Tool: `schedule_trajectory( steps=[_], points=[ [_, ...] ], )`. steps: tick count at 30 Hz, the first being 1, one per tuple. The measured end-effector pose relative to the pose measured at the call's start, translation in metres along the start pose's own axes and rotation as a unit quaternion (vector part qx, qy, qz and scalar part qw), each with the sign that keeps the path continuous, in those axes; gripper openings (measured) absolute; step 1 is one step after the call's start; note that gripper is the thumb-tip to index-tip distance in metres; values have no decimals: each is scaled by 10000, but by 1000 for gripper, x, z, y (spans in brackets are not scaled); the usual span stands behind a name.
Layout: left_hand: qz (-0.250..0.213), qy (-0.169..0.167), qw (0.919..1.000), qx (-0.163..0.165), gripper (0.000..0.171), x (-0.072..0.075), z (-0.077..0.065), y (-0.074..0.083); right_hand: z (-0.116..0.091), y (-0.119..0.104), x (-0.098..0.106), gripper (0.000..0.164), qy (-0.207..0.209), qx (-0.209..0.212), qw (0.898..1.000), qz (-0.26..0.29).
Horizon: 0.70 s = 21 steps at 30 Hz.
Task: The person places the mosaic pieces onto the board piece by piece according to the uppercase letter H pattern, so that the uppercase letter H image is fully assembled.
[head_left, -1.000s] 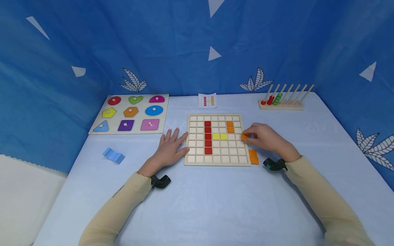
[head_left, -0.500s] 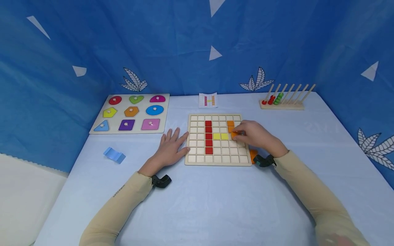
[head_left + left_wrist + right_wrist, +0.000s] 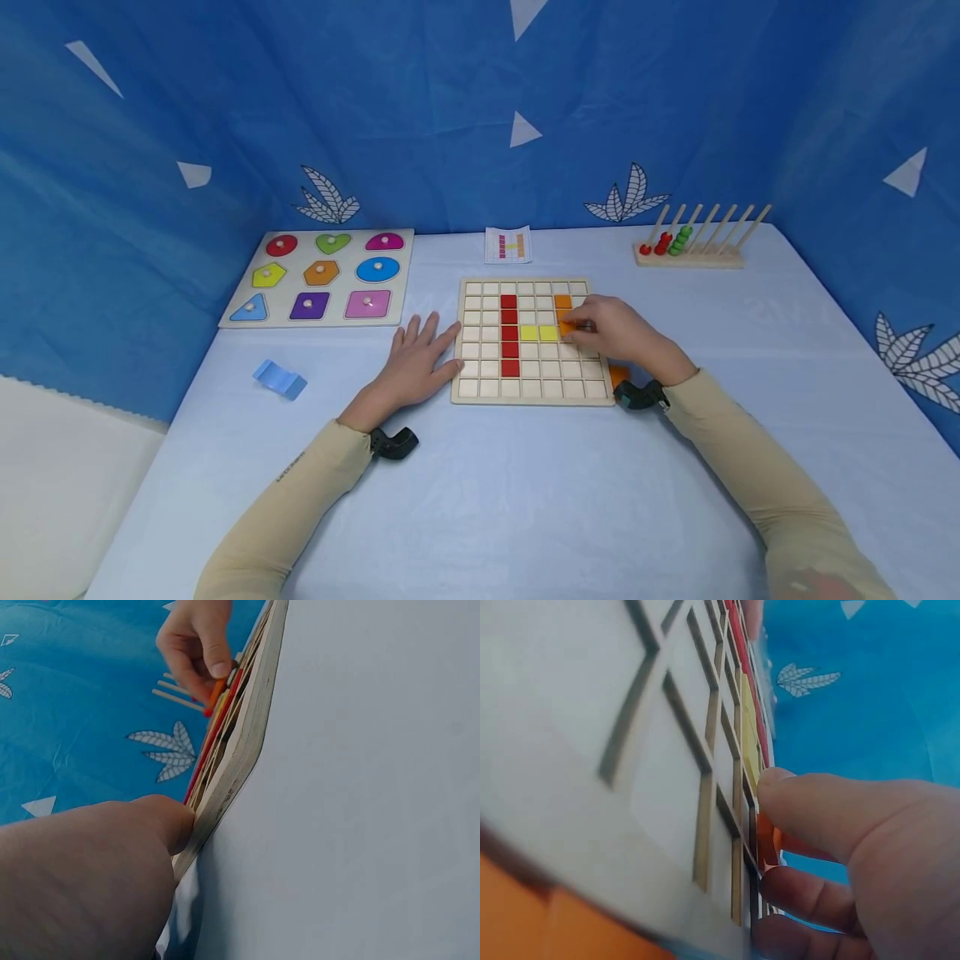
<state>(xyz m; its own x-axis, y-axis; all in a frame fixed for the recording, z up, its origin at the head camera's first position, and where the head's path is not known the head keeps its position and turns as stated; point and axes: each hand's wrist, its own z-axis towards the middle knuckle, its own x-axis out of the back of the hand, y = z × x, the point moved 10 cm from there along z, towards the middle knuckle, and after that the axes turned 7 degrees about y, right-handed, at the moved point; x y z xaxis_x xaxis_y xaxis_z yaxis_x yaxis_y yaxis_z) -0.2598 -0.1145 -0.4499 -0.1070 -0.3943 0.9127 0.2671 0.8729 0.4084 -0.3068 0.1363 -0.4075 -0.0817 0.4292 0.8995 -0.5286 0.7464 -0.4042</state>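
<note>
A square wooden grid board (image 3: 531,389) lies flat on the table. My left hand (image 3: 412,364) rests with fingers spread at its left edge, fingertips touching the frame. My right hand (image 3: 621,329) pinches an orange square tile (image 3: 567,329) between thumb and fingers, over the cell right of the two yellow tiles (image 3: 538,333). In the right wrist view the orange tile (image 3: 767,836) stands tilted at the grid, partly hidden by the thumb. A column of red tiles (image 3: 510,333) fills cells left of centre. Orange tiles (image 3: 562,302) sit above the pinched one, partly covered by my fingers.
More orange tiles (image 3: 619,376) lie beside the board's right edge, under my right wrist. Behind the board is a pattern card (image 3: 507,246). A shape puzzle (image 3: 300,323) stands back left, a bead counter (image 3: 688,260) back right. A folded blue piece (image 3: 279,380) lies at left.
My right hand has carried the orange tile leftward from the board's right edge to the cell beside the yellow tiles. My left hand has stayed at the left edge.
</note>
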Motion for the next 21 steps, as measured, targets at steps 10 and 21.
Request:
schedule_trajectory(
  steps=[10,21],
  points=[
    [-1,7,10000,-53,69,0,0,1,-2,3,-3,33,53,-33,10000,62],
    [-6,-2,10000,-45,69,1,0,0,-1,5,-5,32,64,-116,9999,111]
  ],
)
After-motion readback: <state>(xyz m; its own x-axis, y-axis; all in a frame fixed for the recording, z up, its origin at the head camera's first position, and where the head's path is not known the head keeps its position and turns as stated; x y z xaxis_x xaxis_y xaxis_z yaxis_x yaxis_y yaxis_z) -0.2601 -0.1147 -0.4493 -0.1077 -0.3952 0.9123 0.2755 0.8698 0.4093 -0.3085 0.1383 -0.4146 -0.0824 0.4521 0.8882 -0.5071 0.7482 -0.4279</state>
